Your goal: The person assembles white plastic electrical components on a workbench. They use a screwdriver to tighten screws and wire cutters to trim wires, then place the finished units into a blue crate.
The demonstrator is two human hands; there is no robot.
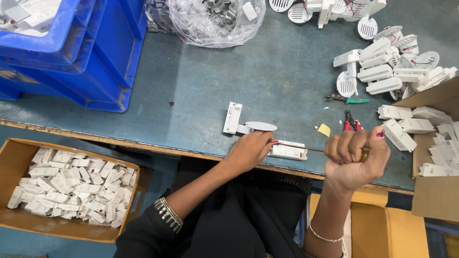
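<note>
My left hand [248, 150] pinches the small white plastic oblong casing [288, 151] flat against the grey-blue worktop [205, 91] so it can't slide, while my right hand [356, 155], fisted, drives the thin-shafted screwdriver [306, 148] sideways into it.

Two hands, left [248, 150] and right [356, 160], one screwdriver [311, 148], two stacked blue crates [95, 62], one clear plastic bag of metal clips [215, 21], two pliers, green-handled [351, 100] and red-handled [351, 123], one cardboard box of many white plastic pieces [67, 188]

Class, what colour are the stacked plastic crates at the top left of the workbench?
The stacked crates are bright blue, seen in the head view.
</note>
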